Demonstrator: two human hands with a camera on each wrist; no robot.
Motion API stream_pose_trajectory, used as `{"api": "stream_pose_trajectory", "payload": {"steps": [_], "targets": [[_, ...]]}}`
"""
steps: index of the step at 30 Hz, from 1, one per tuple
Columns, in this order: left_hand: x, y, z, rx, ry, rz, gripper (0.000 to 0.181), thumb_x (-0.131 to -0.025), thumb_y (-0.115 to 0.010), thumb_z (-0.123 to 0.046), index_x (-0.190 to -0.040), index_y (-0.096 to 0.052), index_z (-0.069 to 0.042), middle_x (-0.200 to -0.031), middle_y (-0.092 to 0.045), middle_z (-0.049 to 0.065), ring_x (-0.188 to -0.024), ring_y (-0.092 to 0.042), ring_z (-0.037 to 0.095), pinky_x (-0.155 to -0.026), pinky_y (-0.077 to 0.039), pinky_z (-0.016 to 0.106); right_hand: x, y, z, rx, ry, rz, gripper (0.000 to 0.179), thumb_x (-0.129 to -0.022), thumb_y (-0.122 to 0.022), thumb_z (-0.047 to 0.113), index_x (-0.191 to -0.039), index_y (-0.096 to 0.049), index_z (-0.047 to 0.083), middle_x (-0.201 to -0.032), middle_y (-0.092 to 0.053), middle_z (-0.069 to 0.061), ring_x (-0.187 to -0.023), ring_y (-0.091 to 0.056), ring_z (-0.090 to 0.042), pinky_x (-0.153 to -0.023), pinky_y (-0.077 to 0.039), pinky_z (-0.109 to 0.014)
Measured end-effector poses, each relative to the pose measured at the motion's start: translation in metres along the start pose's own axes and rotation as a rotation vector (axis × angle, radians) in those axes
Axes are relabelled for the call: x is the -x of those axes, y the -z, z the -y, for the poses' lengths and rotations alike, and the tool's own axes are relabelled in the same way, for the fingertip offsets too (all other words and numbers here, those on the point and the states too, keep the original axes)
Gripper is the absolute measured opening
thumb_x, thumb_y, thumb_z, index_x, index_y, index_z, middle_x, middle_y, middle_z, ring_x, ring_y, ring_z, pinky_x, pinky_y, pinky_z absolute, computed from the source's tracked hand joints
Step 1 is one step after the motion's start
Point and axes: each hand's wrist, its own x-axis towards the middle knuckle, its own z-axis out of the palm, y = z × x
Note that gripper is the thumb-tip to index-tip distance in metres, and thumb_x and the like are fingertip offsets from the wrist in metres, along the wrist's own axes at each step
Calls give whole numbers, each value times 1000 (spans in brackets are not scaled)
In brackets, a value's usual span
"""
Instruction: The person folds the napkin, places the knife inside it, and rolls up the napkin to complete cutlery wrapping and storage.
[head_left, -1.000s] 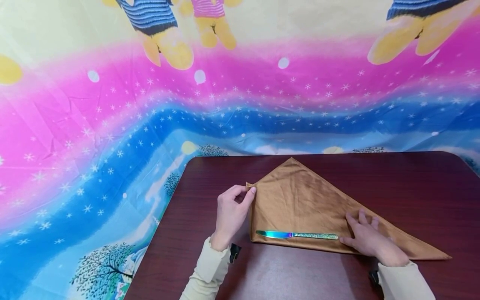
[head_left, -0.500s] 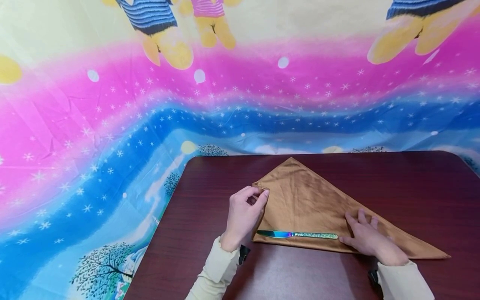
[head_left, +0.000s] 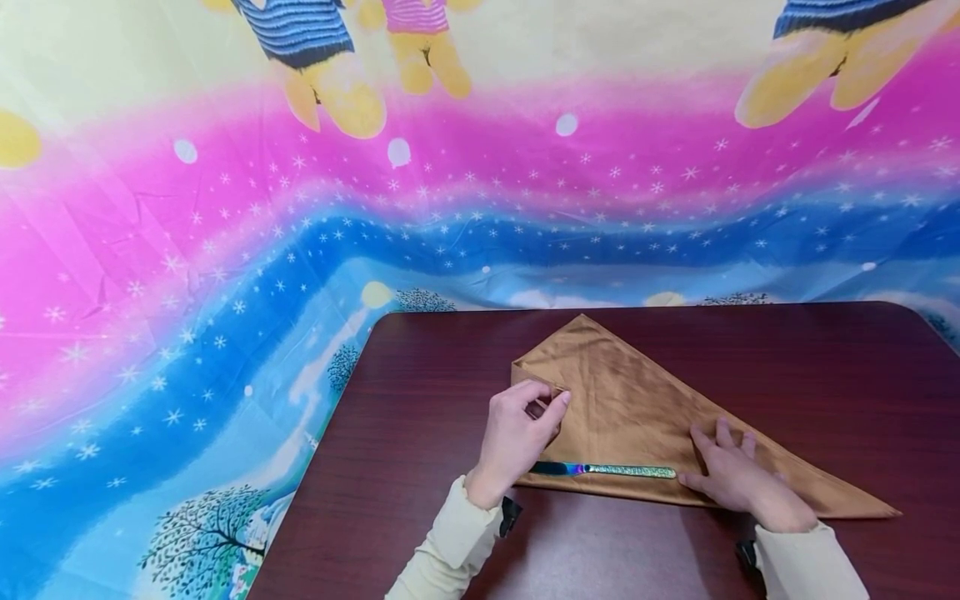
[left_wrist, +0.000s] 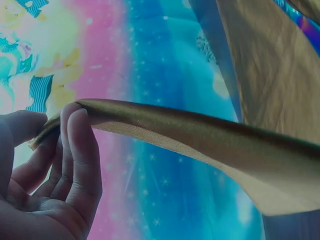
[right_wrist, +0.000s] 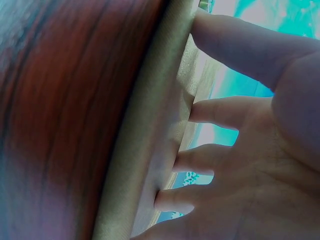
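A golden-brown cloth napkin, folded to a point at the far side, lies on the table. Along its near edge rests a table knife with a rainbow blade and patterned handle. My left hand pinches the napkin's left corner between thumb and fingers, lifting it over the cloth and hiding the blade's tip. In the left wrist view the raised flap runs from the fingers back to the napkin. My right hand lies with spread fingers on the napkin's right part, thumb at the knife's handle end; its fingertips press the cloth.
The dark red-brown wooden table has rounded far corners. Behind it hangs a colourful printed backdrop with snowflakes and cartoon bears, coming down along the table's left side too.
My left hand has carried the napkin's left corner rightward over the cloth, folding the left edge inward and covering part of the blade. The right hand and the knife stay where they were.
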Motion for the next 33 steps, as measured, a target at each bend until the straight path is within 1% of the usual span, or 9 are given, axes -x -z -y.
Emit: {"api": "stream_pose_trajectory", "payload": {"steps": [5, 8, 12, 16, 21, 26, 33], "targets": [[2, -9, -2, -12, 10, 41, 20, -91, -67, -23, -76, -66, -9, -72, -63, 0, -58, -58, 0, -55, -48, 13, 0, 0, -1, -2, 1, 5, 101, -84, -62, 60, -148, -20, -5, -147, 9, -43, -126, 7, -72, -79, -11, -90], [3, -14, -2, -31, 19, 56, 20, -90, -67, -23, -75, -65, -9, -70, -63, -1, -57, -56, -1, -54, -46, 12, 0, 0, -1, -2, 3, 1, 101, -84, -62, 60, -149, -20, -5, -147, 9, -44, -127, 7, -71, -79, -11, -90], [4, -20, -3, -52, 23, 70, 19, -89, -68, -23, -77, -67, -8, -72, -65, 0, -58, -56, -2, -55, -45, 10, 0, 0, -1, 0, 3, -4, 100, -84, -62, 60, -149, -20, -5, -147, 8, -44, -127, 6, -71, -79, -11, -90], [6, -26, -3, -64, 13, 81, 18, -89, -68, -22, -79, -68, -7, -74, -66, 2, -59, -56, -1, -57, -44, 8, 0, 0, 0, 1, -2, -3, 100, -84, -62, 59, -149, -20, -5, -147, 8, -43, -127, 7, -70, -79, -10, -90], [8, -31, -4, -113, 2, 107, 17, -90, -67, -24, -80, -68, -10, -73, -66, -2, -59, -54, -5, -56, -42, 6, 0, 0, -1, -1, -4, 3, 101, -84, -62, 61, -149, -20, -4, -147, 9, -43, -127, 8, -70, -80, -10, -90], [10, -36, -6, -132, 7, 141, 16, -89, -68, -24, -82, -69, -10, -73, -65, -2, -60, -51, -6, -58, -41, 5, 0, 0, 0, -4, -4, 0, 101, -84, -62, 60, -149, -20, -5, -147, 8, -43, -127, 8, -70, -80, -10, -90], [15, -43, -6, -155, -32, 177, 13, -89, -68, -23, -82, -68, -11, -73, -64, -6, -61, -50, -8, -58, -41, 4, 1, 0, 0, -14, -1, -1, 101, -84, -61, 60, -149, -19, -5, -147, 9, -43, -127, 9, -70, -80, -8, -90]]}}
